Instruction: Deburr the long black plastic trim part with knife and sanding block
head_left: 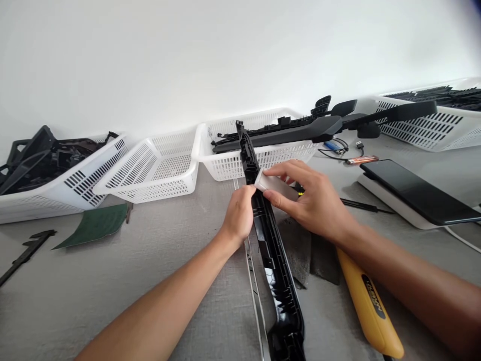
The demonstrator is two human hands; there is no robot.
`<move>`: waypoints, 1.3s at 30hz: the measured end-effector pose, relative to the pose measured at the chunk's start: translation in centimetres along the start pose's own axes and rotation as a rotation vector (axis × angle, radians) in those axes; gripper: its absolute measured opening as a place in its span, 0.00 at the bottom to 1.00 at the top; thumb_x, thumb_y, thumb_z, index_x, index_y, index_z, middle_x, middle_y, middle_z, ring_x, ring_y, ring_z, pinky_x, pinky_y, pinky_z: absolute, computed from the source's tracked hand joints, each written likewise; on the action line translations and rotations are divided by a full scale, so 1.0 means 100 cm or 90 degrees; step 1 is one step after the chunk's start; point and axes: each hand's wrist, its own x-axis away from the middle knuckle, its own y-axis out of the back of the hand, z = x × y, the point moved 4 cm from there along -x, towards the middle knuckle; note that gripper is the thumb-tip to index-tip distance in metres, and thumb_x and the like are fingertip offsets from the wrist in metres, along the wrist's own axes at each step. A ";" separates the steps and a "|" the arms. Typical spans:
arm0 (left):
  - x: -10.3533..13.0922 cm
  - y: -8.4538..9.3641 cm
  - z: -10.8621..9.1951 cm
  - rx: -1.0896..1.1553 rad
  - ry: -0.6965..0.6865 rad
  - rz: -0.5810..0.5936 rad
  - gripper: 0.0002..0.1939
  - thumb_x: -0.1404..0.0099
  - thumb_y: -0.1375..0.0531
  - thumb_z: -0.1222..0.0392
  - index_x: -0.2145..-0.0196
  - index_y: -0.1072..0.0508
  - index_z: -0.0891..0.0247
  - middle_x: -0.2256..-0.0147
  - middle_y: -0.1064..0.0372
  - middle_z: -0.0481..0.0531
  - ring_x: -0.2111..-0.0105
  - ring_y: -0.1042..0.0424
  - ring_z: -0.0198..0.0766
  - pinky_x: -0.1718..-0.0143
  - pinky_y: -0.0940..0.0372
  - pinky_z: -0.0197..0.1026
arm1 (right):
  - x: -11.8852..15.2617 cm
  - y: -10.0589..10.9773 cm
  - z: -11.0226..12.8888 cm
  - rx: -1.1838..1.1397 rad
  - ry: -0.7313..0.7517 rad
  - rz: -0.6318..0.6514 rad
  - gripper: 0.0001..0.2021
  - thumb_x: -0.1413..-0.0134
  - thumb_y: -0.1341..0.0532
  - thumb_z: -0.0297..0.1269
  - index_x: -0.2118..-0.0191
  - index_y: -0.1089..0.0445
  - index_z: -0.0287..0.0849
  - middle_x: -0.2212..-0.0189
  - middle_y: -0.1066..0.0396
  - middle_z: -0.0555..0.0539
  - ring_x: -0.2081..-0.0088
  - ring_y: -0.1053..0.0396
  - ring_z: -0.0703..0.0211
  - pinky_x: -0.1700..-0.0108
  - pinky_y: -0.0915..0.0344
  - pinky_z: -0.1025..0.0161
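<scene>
A long black plastic trim piece (280, 265) with ribs and clips runs away from me down the middle of the view. My left hand (239, 213) is closed around its left side, thumb near the top edge. Between the thumb and fingers of my right hand (315, 198) is a flat white block (276, 185), its end against the trim piece close to my left thumb. The far side of the block is hidden by my fingers. Along the trim's left side lies a narrow shiny strip (256, 301).
White baskets stand along the wall: one of black parts (82, 175), a bare one (161, 188), one with long black trims (221, 168), another at right (424, 130). Around lie green sandpaper (95, 225), calipers (26, 255), dark sheets (326, 258), a yellow-handled tool (370, 311) and a phone (421, 193).
</scene>
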 end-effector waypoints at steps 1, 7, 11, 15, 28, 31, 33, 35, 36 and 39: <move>-0.001 0.000 0.002 0.013 0.005 0.002 0.20 0.30 0.39 0.61 0.80 0.34 0.60 0.77 0.39 0.45 0.72 0.42 0.37 0.69 0.45 0.39 | 0.000 0.000 0.000 0.012 -0.006 -0.006 0.10 0.37 0.34 0.38 0.51 0.26 0.48 0.53 0.23 0.43 0.49 0.26 0.45 0.47 0.30 0.48; -0.007 0.000 0.009 0.088 0.004 -0.044 0.20 0.31 0.39 0.54 0.79 0.38 0.59 0.78 0.44 0.43 0.76 0.44 0.34 0.72 0.45 0.37 | 0.000 -0.001 0.014 -0.008 0.120 0.061 0.14 0.48 0.37 0.27 0.54 0.27 0.46 0.51 0.23 0.43 0.48 0.28 0.43 0.44 0.32 0.47; -0.008 -0.001 0.009 0.109 0.021 -0.043 0.18 0.32 0.38 0.55 0.78 0.35 0.60 0.77 0.43 0.43 0.76 0.44 0.33 0.71 0.44 0.36 | 0.000 -0.001 0.020 -0.012 0.165 0.080 0.17 0.51 0.40 0.24 0.55 0.28 0.46 0.50 0.24 0.43 0.48 0.29 0.44 0.44 0.34 0.46; -0.008 -0.002 0.007 0.101 0.017 -0.025 0.18 0.33 0.38 0.55 0.78 0.35 0.61 0.78 0.43 0.43 0.75 0.44 0.33 0.73 0.45 0.36 | 0.002 -0.002 0.022 0.000 0.176 0.106 0.20 0.56 0.41 0.23 0.55 0.29 0.47 0.50 0.24 0.44 0.51 0.29 0.44 0.46 0.35 0.45; -0.013 0.003 0.018 0.072 0.046 -0.027 0.28 0.35 0.36 0.33 0.76 0.32 0.60 0.77 0.40 0.45 0.76 0.40 0.34 0.73 0.44 0.38 | 0.001 -0.003 0.017 0.001 0.108 0.095 0.17 0.49 0.40 0.27 0.52 0.31 0.43 0.55 0.28 0.42 0.52 0.31 0.44 0.49 0.33 0.47; -0.012 0.004 0.017 0.071 0.057 -0.029 0.29 0.35 0.36 0.33 0.77 0.34 0.60 0.78 0.42 0.44 0.77 0.42 0.33 0.74 0.46 0.38 | 0.002 -0.002 0.018 0.015 0.155 0.114 0.18 0.53 0.41 0.25 0.54 0.31 0.43 0.53 0.27 0.42 0.52 0.32 0.44 0.48 0.35 0.47; -0.012 0.004 0.016 0.069 0.057 -0.026 0.29 0.34 0.36 0.33 0.77 0.35 0.60 0.78 0.42 0.44 0.77 0.41 0.33 0.74 0.46 0.38 | 0.002 -0.003 0.018 0.021 0.173 0.119 0.18 0.54 0.40 0.24 0.54 0.30 0.43 0.52 0.27 0.42 0.52 0.33 0.45 0.48 0.35 0.47; -0.012 0.004 0.016 0.071 0.052 -0.017 0.28 0.33 0.37 0.33 0.76 0.33 0.60 0.77 0.40 0.45 0.76 0.40 0.34 0.73 0.44 0.39 | 0.002 -0.003 0.017 0.025 0.162 0.112 0.18 0.53 0.40 0.24 0.53 0.30 0.43 0.52 0.27 0.42 0.52 0.32 0.44 0.48 0.34 0.47; -0.013 0.003 0.017 0.072 0.049 -0.006 0.28 0.33 0.38 0.32 0.75 0.33 0.60 0.77 0.39 0.45 0.76 0.40 0.34 0.72 0.44 0.39 | 0.001 -0.003 0.016 0.028 0.148 0.105 0.18 0.52 0.40 0.25 0.53 0.30 0.43 0.53 0.27 0.42 0.51 0.31 0.44 0.48 0.34 0.47; -0.013 -0.001 0.017 0.067 0.032 0.056 0.29 0.32 0.39 0.31 0.75 0.31 0.60 0.77 0.37 0.46 0.75 0.39 0.35 0.71 0.43 0.40 | 0.001 -0.002 0.012 0.037 0.097 0.076 0.17 0.49 0.39 0.27 0.52 0.29 0.44 0.54 0.27 0.42 0.51 0.29 0.44 0.48 0.33 0.48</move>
